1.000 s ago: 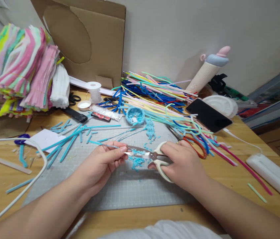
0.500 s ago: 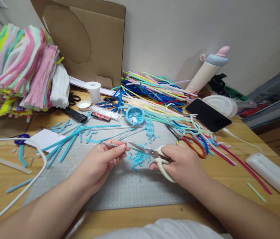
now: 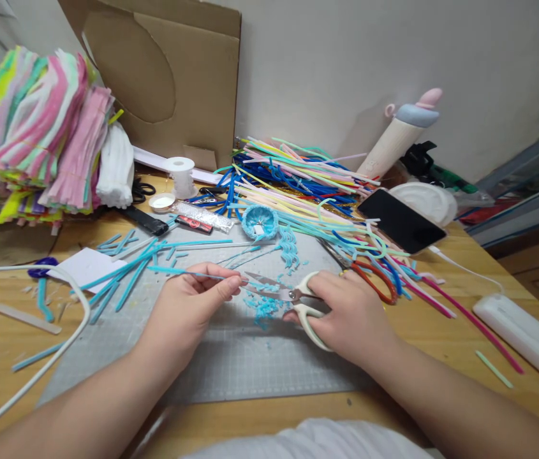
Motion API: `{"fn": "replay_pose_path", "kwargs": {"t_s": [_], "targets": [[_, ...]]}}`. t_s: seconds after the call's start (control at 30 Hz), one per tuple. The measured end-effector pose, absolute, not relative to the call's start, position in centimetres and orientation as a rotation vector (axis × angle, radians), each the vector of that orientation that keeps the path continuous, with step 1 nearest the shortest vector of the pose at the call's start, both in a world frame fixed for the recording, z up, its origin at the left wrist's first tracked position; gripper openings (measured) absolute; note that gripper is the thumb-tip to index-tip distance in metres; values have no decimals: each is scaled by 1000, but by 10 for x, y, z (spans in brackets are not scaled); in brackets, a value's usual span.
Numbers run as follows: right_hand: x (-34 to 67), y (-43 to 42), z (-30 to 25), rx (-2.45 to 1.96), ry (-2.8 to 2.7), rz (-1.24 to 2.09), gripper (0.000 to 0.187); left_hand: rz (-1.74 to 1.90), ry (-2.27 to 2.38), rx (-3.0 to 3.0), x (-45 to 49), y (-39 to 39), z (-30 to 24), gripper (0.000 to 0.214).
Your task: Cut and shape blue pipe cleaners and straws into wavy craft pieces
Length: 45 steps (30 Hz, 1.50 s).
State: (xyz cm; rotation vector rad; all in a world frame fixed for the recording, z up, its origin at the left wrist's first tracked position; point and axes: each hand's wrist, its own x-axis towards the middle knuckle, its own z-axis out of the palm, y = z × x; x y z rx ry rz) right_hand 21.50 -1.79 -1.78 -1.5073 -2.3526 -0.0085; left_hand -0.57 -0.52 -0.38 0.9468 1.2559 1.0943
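Note:
Between thumb and fingers, my left hand [image 3: 202, 303] pinches a thin blue pipe cleaner [image 3: 168, 271] whose fuzzy end points left. Its other end, by my fingertips, looks bare and thin. My right hand [image 3: 350, 312] is closed around the white handles of a pair of scissors [image 3: 293, 294]. Their blades are spread and point left, close to my left fingertips. Below the blades lies a heap of blue fuzz clippings [image 3: 264, 307] on the grey cutting mat [image 3: 250, 370]. Behind them sit a round blue pipe-cleaner cup [image 3: 260, 223] and a wavy blue piece [image 3: 289, 247].
Blue pipe-cleaner lengths [image 3: 128, 280] lie left on the mat. Orange-handled scissors [image 3: 377, 280] and a phone [image 3: 402, 220] are to the right. Coloured pipe cleaners [image 3: 298, 182] pile up behind. A white cable [image 3: 85, 319] loops at left; a power strip [image 3: 527, 338] lies at right.
My left hand has shifted slightly left, and more of the pipe cleaner's fuzzy end shows beyond it. The scissors' blades are spread wider and sit slightly further left.

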Motion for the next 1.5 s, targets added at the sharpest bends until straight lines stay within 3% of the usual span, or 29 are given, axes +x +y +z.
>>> {"fn": "replay_pose_path", "kwargs": {"t_s": [0.33, 1.5], "targets": [[216, -17, -18, -1502, -2363, -30, 15, 962, 1024, 621, -8, -2, -7, 12], [218, -19, -19, -1494, -2332, 48, 24, 907, 939, 506, -9, -2, -8, 5]]}}
